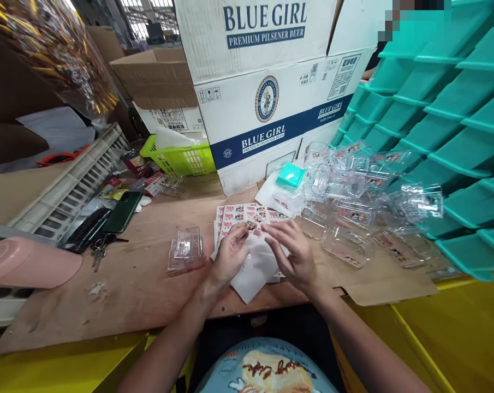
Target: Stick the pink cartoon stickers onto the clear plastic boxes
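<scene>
Over the sticker sheets (231, 214) near the middle of the table, my left hand (231, 254) pinches a small printed sticker (251, 225) between thumb and fingers. My right hand (291, 252) is just to its right, fingers apart, with the index fingertip close to the sticker; whether it touches is hard to tell. White backing paper (253, 273) hangs below and between both hands. Clear plastic boxes (186, 250) sit nested to the left of my left hand. Many clear boxes with stickers on them (353, 213) lie in a loose pile on the right.
Behind stand a white beer carton (247, 109) and a green basket (185, 159). Teal bins (468, 147) are stacked at right. A teal packet (290, 175) lies near the pile. Phone (123, 212), keys (100, 251) and pink bottle (34, 263) are on the left.
</scene>
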### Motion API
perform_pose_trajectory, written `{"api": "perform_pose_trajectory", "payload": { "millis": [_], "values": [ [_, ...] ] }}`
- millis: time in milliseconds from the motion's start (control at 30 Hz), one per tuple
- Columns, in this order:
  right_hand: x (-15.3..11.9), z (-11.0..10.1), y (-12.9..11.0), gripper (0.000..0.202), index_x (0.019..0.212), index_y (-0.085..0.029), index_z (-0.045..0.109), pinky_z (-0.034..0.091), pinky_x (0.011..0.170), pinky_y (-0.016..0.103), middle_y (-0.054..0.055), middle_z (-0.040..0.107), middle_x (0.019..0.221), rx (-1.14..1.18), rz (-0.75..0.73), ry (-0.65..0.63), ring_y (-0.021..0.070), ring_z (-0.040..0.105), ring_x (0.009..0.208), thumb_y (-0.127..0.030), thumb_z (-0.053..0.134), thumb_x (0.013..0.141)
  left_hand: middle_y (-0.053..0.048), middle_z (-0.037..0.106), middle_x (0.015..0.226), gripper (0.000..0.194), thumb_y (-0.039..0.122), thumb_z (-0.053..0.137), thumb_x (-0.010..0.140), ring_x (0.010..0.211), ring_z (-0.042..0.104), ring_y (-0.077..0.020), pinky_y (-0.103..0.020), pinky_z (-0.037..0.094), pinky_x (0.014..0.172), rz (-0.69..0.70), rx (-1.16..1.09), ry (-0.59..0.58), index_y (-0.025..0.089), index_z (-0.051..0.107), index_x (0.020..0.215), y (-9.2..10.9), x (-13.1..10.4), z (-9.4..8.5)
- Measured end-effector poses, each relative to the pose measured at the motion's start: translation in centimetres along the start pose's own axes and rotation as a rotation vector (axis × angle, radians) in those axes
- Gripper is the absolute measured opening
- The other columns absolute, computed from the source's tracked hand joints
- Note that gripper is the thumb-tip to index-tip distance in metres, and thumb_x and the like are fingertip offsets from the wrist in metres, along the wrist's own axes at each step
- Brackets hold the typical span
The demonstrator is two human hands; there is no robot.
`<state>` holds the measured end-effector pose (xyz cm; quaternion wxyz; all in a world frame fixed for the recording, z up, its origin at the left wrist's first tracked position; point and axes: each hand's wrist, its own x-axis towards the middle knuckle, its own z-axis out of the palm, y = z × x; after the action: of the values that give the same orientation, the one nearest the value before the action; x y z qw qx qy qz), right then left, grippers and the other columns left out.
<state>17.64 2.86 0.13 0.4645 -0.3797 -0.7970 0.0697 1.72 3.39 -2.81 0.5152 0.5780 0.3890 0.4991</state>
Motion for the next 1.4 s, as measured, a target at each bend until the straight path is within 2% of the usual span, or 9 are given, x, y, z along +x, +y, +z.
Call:
{"api": "perform_pose_trajectory", "payload": {
  "millis": [200,333,467,700,800,933,1033,1233,1400],
  "values": [
    [2.4,-3.4,-0.6,0.021,0.097,-0.028,0.069,0.031,0.106,0.062,0.005,0.065,0.098,-0.271,-0.235,-0.162,0.0275,0.055,0.103,-0.014,0.053,0.093,-0.008,0.052,0.136,0.060,-0.001,0.047,0.077,0.134,0.046,-0.0221,-0.044,0.033,0.118,0.142,0.307,-0.094,0.026,0.059,0.130,2.0,-1.7,-1.3],
    [2.6,-4.1,-1.6,0.008,0.092,-0.027,0.068,0.043,0.097,0.052,0.006,0.062,0.098,-0.048,0.010,0.129,0.0260,0.057,0.098,-0.021,0.068,0.086,-0.009,0.046,0.143,0.056,0.015,0.059,0.086,0.131,0.050,-0.0234,-0.041,0.042,0.113,0.114,0.272,0.108,0.027,0.050,0.140,3.6,-2.8,-3.5],
    [2.3,-2.4,-2.8,0.006,0.087,-0.024,0.070,0.049,0.088,0.043,0.006,0.061,0.093,0.368,0.259,0.063,0.0238,0.060,0.095,-0.028,0.066,0.089,-0.008,0.052,0.138,0.057,0.023,0.076,0.077,0.127,0.052,-0.0241,-0.038,0.044,0.109,0.064,0.110,0.120,0.026,0.058,0.131,4.3,-2.7,-4.0],
    [1.6,-1.3,-2.2,0.014,0.100,-0.023,0.068,0.046,0.093,0.040,0.006,0.061,0.099,0.373,0.409,0.214,0.0217,0.058,0.100,-0.029,0.069,0.087,0.000,0.062,0.077,0.010,0.023,0.073,0.081,0.076,0.059,-0.0103,-0.022,0.051,0.073,0.038,-0.104,0.235,0.016,0.070,0.075,4.2,-2.4,-2.6],
    [1.3,-2.1,-2.4,0.017,0.094,-0.021,0.068,0.048,0.082,0.034,0.004,0.063,0.091,0.419,0.530,0.170,0.0193,0.059,0.089,-0.036,0.069,0.087,-0.002,0.065,0.085,0.002,0.018,0.072,0.082,0.082,0.062,-0.0139,-0.028,0.053,0.076,0.259,0.149,0.270,0.018,0.073,0.084,4.0,-2.9,-2.8],
    [0.6,-1.1,-3.1,0.032,0.074,-0.017,0.066,0.044,0.063,0.028,0.001,0.059,0.071,0.701,0.732,-0.066,0.0138,0.054,0.066,-0.048,0.073,0.079,-0.006,0.068,0.099,0.036,0.006,0.070,0.079,0.101,0.061,-0.0211,-0.040,0.053,0.091,0.712,0.720,0.181,0.025,0.072,0.110,4.0,-3.3,-3.0],
    [-0.1,-0.1,-3.1,0.035,0.073,-0.016,0.064,0.044,0.063,0.027,-0.001,0.057,0.070,0.873,0.831,0.001,0.0131,0.053,0.066,-0.046,0.082,0.069,-0.008,0.068,0.108,0.052,0.005,0.071,0.078,0.109,0.059,-0.0244,-0.043,0.053,0.094,0.815,0.854,0.075,0.025,0.063,0.126,3.9,-3.5,-2.9],
    [-0.2,-0.7,-3.0,0.033,0.070,-0.016,0.063,0.040,0.058,0.024,-0.002,0.055,0.067,0.851,0.840,0.020,0.0106,0.048,0.062,-0.044,0.080,0.071,-0.011,0.060,0.126,0.059,0.020,0.071,0.082,0.112,0.061,-0.0229,-0.039,0.051,0.098,0.443,0.478,0.181,0.025,0.053,0.138,4.5,-2.9,-2.7],
    [-0.3,-0.9,-2.7,0.033,0.065,-0.015,0.066,0.042,0.058,0.024,-0.002,0.058,0.065,0.899,0.827,-0.076,0.0103,0.050,0.061,-0.042,0.085,0.066,-0.005,0.069,0.084,0.015,0.029,0.078,0.076,0.079,0.065,-0.0145,-0.023,0.053,0.073,-0.074,0.041,-0.045,0.015,0.076,0.083,5.6,-1.3,-1.8]
  ]
}}
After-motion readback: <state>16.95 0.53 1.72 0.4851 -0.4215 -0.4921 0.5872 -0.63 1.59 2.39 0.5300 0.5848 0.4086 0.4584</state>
